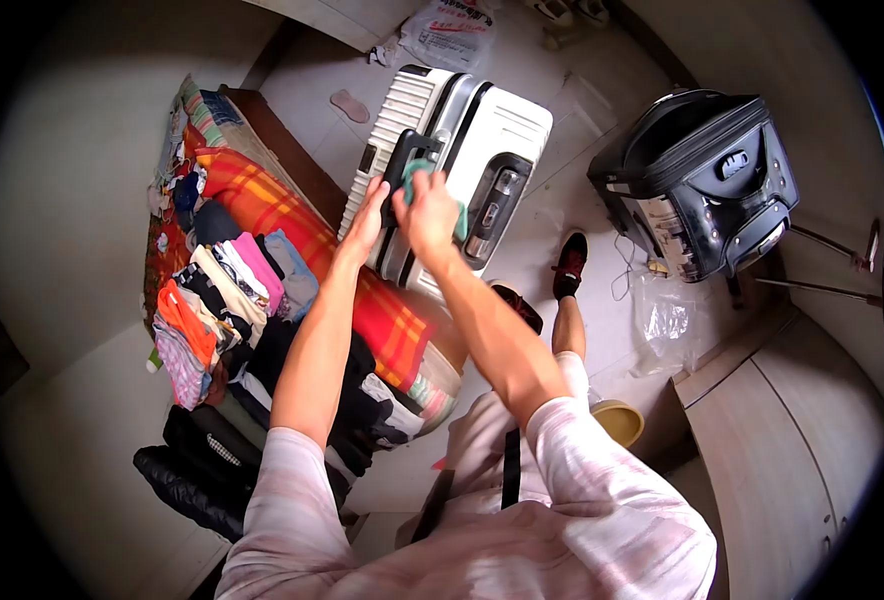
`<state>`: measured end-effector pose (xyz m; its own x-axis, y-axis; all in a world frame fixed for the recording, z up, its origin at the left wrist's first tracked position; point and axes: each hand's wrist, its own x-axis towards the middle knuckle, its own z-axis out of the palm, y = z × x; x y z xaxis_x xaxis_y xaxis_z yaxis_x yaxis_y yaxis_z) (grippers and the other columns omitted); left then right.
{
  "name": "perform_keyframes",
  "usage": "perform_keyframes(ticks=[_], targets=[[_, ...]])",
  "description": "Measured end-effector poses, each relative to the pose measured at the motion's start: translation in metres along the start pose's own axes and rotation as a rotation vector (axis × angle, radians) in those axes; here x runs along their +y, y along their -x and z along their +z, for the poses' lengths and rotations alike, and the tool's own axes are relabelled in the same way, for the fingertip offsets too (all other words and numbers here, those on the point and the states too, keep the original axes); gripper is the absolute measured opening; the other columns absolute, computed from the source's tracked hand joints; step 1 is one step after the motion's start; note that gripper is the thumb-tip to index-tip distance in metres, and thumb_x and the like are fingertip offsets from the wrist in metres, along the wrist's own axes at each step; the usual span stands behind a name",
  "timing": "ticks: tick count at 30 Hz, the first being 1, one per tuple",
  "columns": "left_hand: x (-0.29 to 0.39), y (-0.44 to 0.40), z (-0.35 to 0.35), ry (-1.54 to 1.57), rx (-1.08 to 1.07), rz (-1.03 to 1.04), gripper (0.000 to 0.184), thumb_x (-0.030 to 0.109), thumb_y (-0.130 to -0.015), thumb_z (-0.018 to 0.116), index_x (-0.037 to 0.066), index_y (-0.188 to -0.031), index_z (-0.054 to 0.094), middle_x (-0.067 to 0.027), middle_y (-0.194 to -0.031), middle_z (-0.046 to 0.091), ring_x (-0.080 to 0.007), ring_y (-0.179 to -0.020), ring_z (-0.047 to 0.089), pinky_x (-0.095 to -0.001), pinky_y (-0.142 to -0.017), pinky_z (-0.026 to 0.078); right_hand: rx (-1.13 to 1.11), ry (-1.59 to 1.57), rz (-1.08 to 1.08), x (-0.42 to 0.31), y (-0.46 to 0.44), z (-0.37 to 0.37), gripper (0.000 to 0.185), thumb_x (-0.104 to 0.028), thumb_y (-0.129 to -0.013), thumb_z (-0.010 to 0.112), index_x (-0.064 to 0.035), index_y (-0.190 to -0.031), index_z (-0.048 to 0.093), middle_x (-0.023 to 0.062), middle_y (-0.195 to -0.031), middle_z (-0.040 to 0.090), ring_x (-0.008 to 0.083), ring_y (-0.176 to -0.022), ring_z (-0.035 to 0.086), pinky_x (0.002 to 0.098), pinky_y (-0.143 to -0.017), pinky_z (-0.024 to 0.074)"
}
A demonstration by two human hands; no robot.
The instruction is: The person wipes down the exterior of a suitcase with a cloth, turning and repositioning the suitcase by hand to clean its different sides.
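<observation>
Right hand [428, 212]: closed on green cloth [462, 221], over white suitcase [510, 122]. Left hand [365, 222]: fingers extended beside black handle [399, 160]. Left of hands: clothes [224, 285]. Right: black case [697, 160]. Right fingertips blurred; yellow basin [624, 424] partly hidden.

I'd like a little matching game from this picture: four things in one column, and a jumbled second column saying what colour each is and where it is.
Things:
1. hard-shell suitcase
2. wheeled bag
3. plaid blanket
4. cloth

Colours and places:
A. orange and red with yellow stripes, beside the piled clothes
B. green, at the person's right hand
C. black, off to the right, near the cabinet
D. white, directly beneath both hands

Right pairs: 1-D, 2-C, 3-A, 4-B
</observation>
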<state>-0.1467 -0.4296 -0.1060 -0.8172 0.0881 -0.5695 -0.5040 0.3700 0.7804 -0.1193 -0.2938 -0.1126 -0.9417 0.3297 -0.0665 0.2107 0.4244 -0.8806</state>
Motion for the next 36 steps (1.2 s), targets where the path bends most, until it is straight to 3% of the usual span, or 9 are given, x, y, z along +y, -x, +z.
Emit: perform_keyframes(ticks=[5,9,10,16,19,21,25,30,36], targets=[[0.019,0.017,0.012,-0.087,0.120,-0.084,0.065,0.052,-0.104,0.044,0.005,-0.149,0.041,-0.0077,-0.153,0.040,-0.0198,-0.144,0.031,-0.0329,-0.118,0.021,-0.076,-0.074,-0.054,0.002,0.053,0.002,0.035,-0.020,-0.077,0.073,-0.0087,-0.107,0.060,0.0157,-0.101,0.056,0.0385,-0.086,0.061,0.0488,-0.074,0.0522],[0.006,0.008,0.005,-0.273,0.103,-0.085,0.054,0.051,-0.106,0.040,0.008,-0.137,0.049,-0.0091,-0.109,0.066,-0.0201,-0.108,0.059,-0.0346,-0.100,0.041,-0.293,-0.163,0.033,-0.001,0.049,-0.045,0.028,-0.017,-0.079,0.070,-0.0066,-0.104,0.062,0.0160,-0.098,0.058,0.0371,-0.085,0.063,0.0454,-0.076,0.0525],[0.001,0.005,0.008,-0.294,0.145,-0.013,0.049,0.050,-0.106,0.038,0.009,-0.129,0.053,-0.0061,-0.091,0.066,-0.0178,-0.091,0.062,-0.0342,-0.088,0.048,-0.150,-0.291,0.155,0.007,0.044,-0.055,0.025,-0.017,-0.082,0.068,-0.0052,-0.102,0.063,0.0147,-0.095,0.060,0.0327,-0.084,0.063,0.0420,-0.077,0.0520],[-0.024,-0.009,0.003,-0.100,0.114,0.014,0.044,0.045,-0.107,0.041,0.006,-0.117,0.058,-0.0040,-0.090,0.064,-0.0116,-0.084,0.061,-0.0285,-0.074,0.052,0.252,-0.854,0.184,0.004,-0.078,-0.168,0.026,-0.024,-0.099,0.052,-0.0004,-0.093,0.062,0.0027,-0.082,0.063,0.0115,-0.077,0.056,0.0287,-0.071,0.0481],[-0.026,-0.008,0.006,0.056,0.128,0.006,0.046,0.047,-0.105,0.045,0.005,-0.109,0.061,-0.0033,-0.091,0.063,-0.0115,-0.083,0.060,-0.0294,-0.076,0.055,0.112,-0.269,0.112,0.032,-0.137,-0.140,0.030,-0.035,-0.091,0.061,-0.0068,-0.098,0.066,0.0125,-0.086,0.066,0.0302,-0.080,0.064,0.0414,-0.077,0.0500],[-0.026,-0.010,0.005,0.078,0.112,-0.026,0.047,0.049,-0.105,0.045,0.006,-0.106,0.061,-0.0036,-0.089,0.062,-0.0124,-0.078,0.061,-0.0296,-0.075,0.054,0.153,0.453,-0.289,0.076,-0.139,-0.088,0.033,-0.039,-0.083,0.067,-0.0113,-0.100,0.066,0.0138,-0.095,0.063,0.0349,-0.092,0.059,0.0447,-0.084,0.0443],[-0.025,-0.005,0.002,0.053,0.109,-0.081,0.047,0.050,-0.105,0.045,0.006,-0.104,0.062,-0.0039,-0.087,0.062,-0.0130,-0.073,0.062,-0.0292,-0.072,0.054,0.169,0.386,-0.318,0.071,-0.103,-0.066,0.032,-0.037,-0.077,0.070,-0.0132,-0.098,0.064,0.0115,-0.096,0.057,0.0303,-0.094,0.055,0.0460,-0.083,0.0397],[-0.035,-0.013,0.002,0.070,0.119,-0.052,0.049,0.049,-0.105,0.043,0.004,-0.107,0.062,-0.0037,-0.082,0.061,-0.0130,-0.071,0.061,-0.0295,-0.067,0.051,-0.258,0.369,-0.411,0.042,0.006,-0.045,0.033,-0.040,-0.076,0.071,-0.0152,-0.096,0.062,0.0088,-0.099,0.055,0.0275,-0.098,0.054,0.0455,-0.084,0.0389],[-0.043,-0.011,0.003,-0.171,0.172,0.103,0.051,0.050,-0.105,0.042,0.003,-0.102,0.062,-0.0049,-0.077,0.061,-0.0144,-0.071,0.062,-0.0301,-0.067,0.051,-0.818,0.362,-0.941,0.063,0.002,-0.053,0.034,-0.041,-0.076,0.074,-0.0181,-0.101,0.067,0.0040,-0.098,0.057,0.0221,-0.100,0.056,0.0377,-0.085,0.0415]])
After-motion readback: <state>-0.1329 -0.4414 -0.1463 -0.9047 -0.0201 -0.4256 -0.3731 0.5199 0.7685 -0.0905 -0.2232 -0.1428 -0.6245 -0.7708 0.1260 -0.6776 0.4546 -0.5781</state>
